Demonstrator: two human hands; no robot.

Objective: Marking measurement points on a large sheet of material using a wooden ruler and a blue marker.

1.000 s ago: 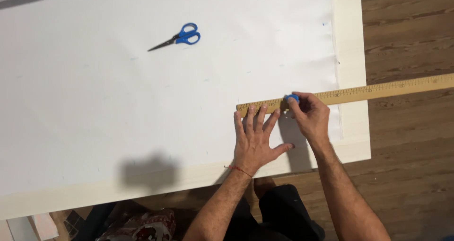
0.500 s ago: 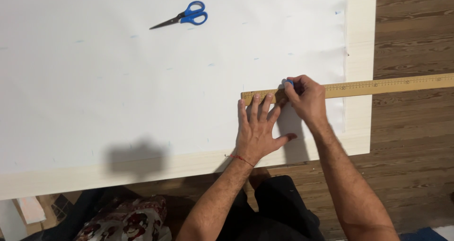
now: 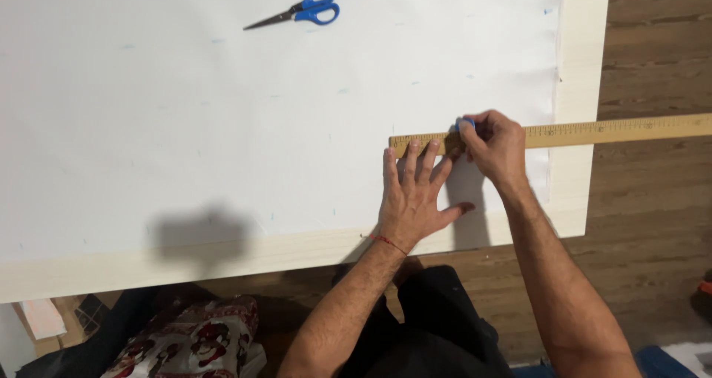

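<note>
View shifts slightly against the earlier frames — the worktop sits a bit lower and further right in the picture, and the scissors with it; that is head motion, the scissors lie in the same spot on the sheet. The big white sheet stays flat across the pale worktop, no new folds, its right edge just short of the worktop's edge. The wooden ruler holds the same line as before — left end on the sheet, right part running off over the brown plank floor and out of frame. Left hand stays spread flat, fingers wide, tips pressing the ruler's left end. Right hand has crept a touch rightward along the ruler's upper edge since a second ago, pinched narrow round a small blue marker; so the line along the ruler looks to be advancing, ruler not slipped. Hard to read: only a blue tip of the marker shows, the rest is inside the fist, so chalk or pen — cannot tell. Any drawn line is too faint to see; a few faint blue ticks dot the sheet. Ruler's far end is cut off. A patterned bag below the worktop's edge is partly cropped, and a dark shadow falls on the sheet's near edge.
</note>
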